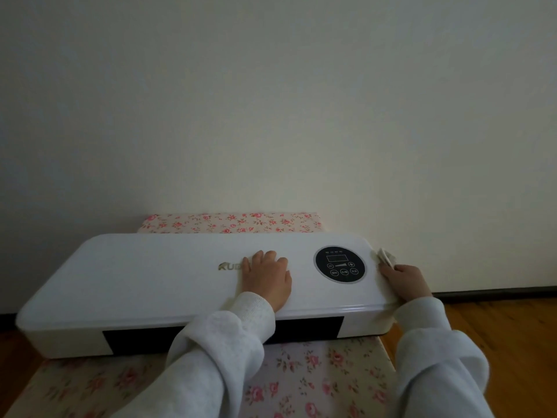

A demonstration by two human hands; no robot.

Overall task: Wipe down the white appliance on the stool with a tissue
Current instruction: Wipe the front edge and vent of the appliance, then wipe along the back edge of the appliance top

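A long white appliance (135, 276) lies flat across a stool with a floral cover (304, 378). It has a gold logo and a round black control panel (340, 264) near its right end, and a dark slot along its front. My left hand (266, 277) rests flat on the top, palm down, fingers together, covering part of the logo. My right hand (404, 280) is at the appliance's right end, holding a folded white tissue (385, 257) pressed against the far right corner.
A pale wall (271, 101) stands right behind the stool, with a dark baseboard (494, 292) along it. Wooden floor (506, 342) shows to the right and a strip at the left. Grey-white sleeves cover both forearms.
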